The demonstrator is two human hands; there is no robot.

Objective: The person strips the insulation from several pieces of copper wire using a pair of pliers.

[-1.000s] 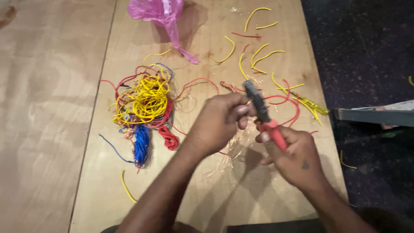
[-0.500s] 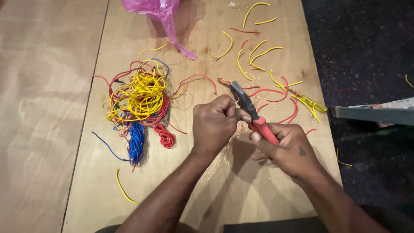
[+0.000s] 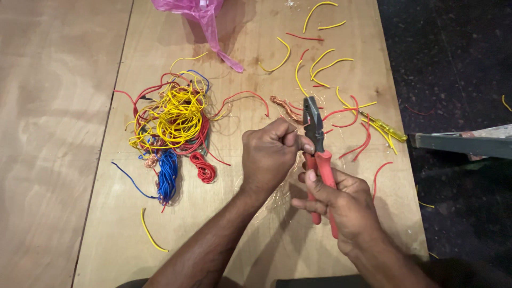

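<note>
Red-handled combination pliers [image 3: 318, 160], upright above the plywood board [image 3: 106, 234], are gripped by the right hand [image 3: 341, 205], clamped around both handles. The left hand [image 3: 269, 154] is fisted beside the plier head; its contents cannot be told. A tangled wire bundle [image 3: 170, 122] is lain left; cut wire pieces [image 3: 325, 64] are scattered beyond.

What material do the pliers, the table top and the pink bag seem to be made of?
Pliers: dark, dull metal head, likely steel; the red handles look like smooth plastic or rubber sleeves. Table top: light plywood, with visible grain and a seam between boards. Pink bag: thin, crinkled, translucent plastic film.
</note>
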